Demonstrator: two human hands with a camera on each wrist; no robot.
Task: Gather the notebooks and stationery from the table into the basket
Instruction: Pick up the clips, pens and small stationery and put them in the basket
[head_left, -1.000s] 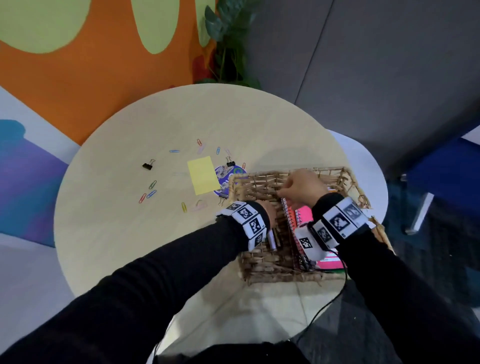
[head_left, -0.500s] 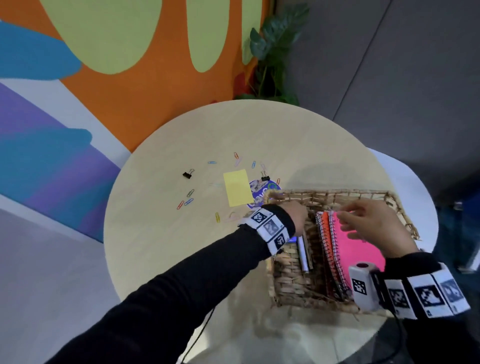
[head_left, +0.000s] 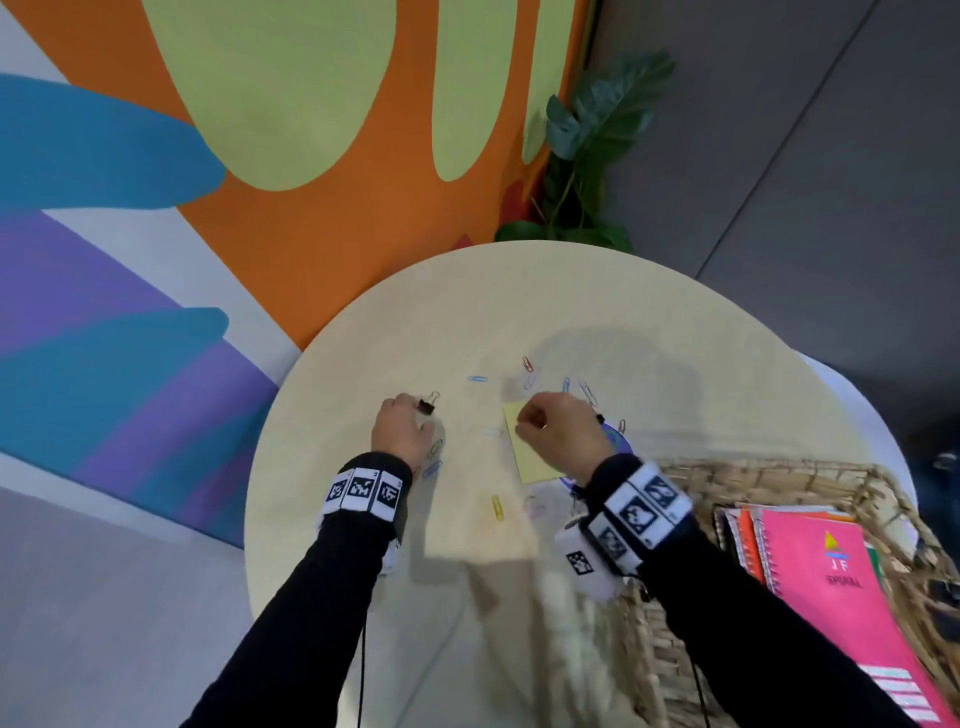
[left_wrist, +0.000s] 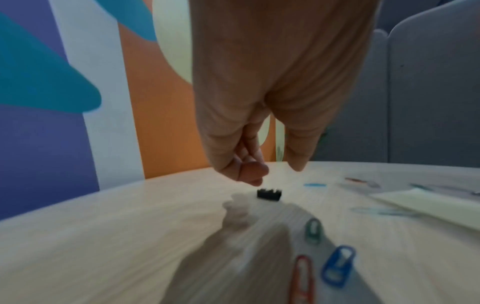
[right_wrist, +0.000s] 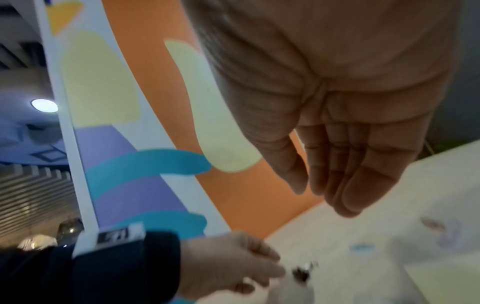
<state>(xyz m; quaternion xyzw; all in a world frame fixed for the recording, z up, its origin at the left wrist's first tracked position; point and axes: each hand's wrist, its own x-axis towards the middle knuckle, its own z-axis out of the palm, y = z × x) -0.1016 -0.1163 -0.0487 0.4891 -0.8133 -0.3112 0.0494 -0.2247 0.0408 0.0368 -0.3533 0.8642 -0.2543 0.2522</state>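
Left hand (head_left: 399, 434) is low over the counter (head_left: 675, 322), fingers loosely curled, tips just above a black binder clip (head_left: 427, 407). On the left wrist view I see a gap between fingertips (left_wrist: 253, 174) and clip (left_wrist: 269, 194), so it holds nothing. Right hand (head_left: 553, 434) hovers over the yellow sticky note (head_left: 530, 457); on the right wrist view its fingers (right_wrist: 358, 181) hang nearly straight and close together, palm empty, not touching the note as far as I can tell.

Near the left hand's wrist: green (left_wrist: 314, 230), blue (left_wrist: 337, 265) and red (left_wrist: 302, 281) paper clips lying flat on the counter. More clips are scattered beyond the hands: a light blue one (head_left: 477, 379), a red one (head_left: 528, 364), another blue one (head_left: 566, 385), and a yellow one (head_left: 497, 506) closer to me. A round purple-blue item (head_left: 615, 441) pokes out from under the right hand; can't tell what it is.

Basket (head_left: 769, 473) sits at the counter's right edge, just beside the right forearm. Inside it a pink spiral notebook (head_left: 831, 587) lies on top, with an orange notebook (head_left: 748, 540) beside it on the left.

Behind the counter: a wall mural (head_left: 311, 130) in orange, green, blue and purple, and a plant (head_left: 587, 156) in the corner against grey panels.
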